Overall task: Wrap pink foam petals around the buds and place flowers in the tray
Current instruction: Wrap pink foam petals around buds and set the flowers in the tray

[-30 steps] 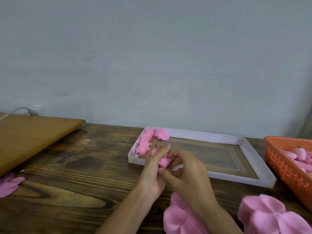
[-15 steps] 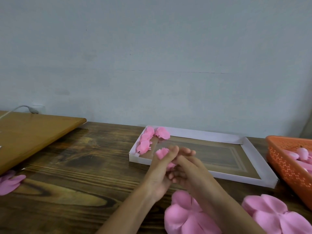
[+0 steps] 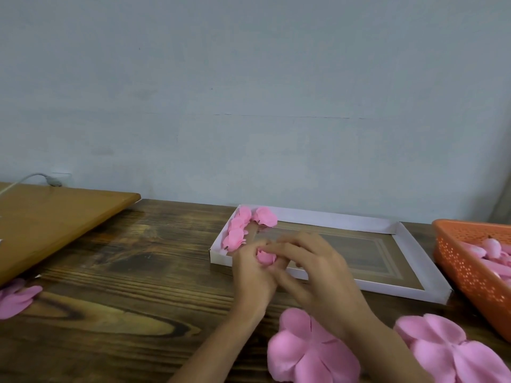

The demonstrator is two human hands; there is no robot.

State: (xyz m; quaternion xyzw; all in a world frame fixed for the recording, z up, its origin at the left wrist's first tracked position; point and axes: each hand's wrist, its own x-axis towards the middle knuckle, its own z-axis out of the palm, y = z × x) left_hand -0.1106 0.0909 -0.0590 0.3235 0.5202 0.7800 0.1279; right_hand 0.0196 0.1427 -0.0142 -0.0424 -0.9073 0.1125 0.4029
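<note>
Between left hand (image 3: 253, 275) and right hand (image 3: 318, 275): a pink flower (image 3: 265, 257).

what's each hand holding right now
left hand: grips the flower
right hand: pinches the same flower

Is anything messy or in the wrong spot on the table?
Only one thing: a pink petal piece lies alone at the table's left edge, by the light wooden board, far from the other petal sheets at the front right. The finished flowers sit tidily in the white tray's corner.
</note>
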